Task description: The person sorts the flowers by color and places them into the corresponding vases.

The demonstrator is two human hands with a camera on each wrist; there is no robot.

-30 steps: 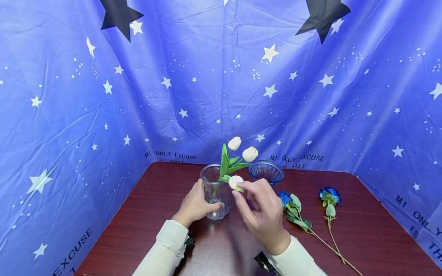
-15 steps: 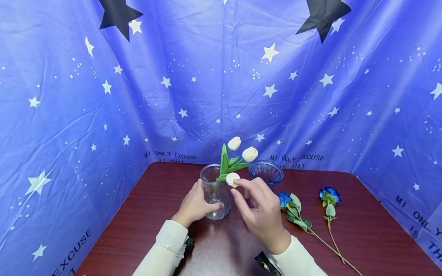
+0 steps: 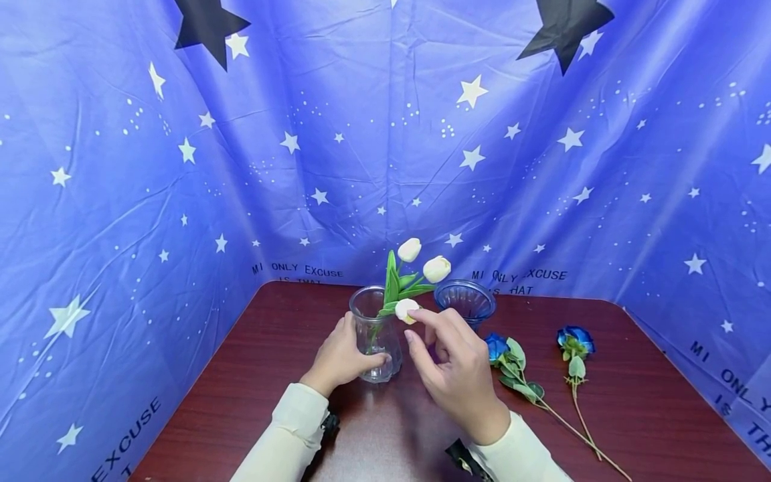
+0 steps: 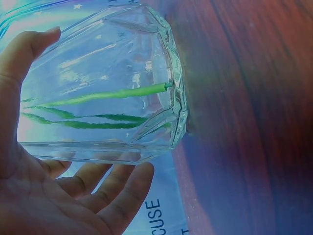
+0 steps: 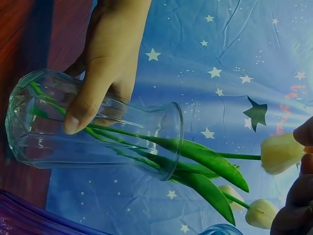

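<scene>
A clear glass vase [image 3: 379,348] stands upright on the table, gripped round its side by my left hand [image 3: 340,355]. In the left wrist view, green stems [image 4: 122,94] show through the glass, one ending near its base. The tulips in the vase have white blooms; two rise at the back, among them an upper tulip [image 3: 409,250] and a right-hand tulip [image 3: 436,269]. A lower tulip [image 3: 407,310] leans out over the rim towards my right hand [image 3: 460,371]. My right fingertips hold this bloom's tip, seen at the edge of the right wrist view.
Behind my right hand is a blue glass vase [image 3: 465,298]. Two blue roses lie to the right on the table [image 3: 253,381], a nearer rose [image 3: 496,348] and a farther rose [image 3: 575,341], their stems crossing. A blue star-patterned cloth [image 3: 373,134] hangs round the table.
The lower tulip's bloom has shifted slightly left and up, with my right fingertips following it. My left hand and the clear vase have stayed in place.
</scene>
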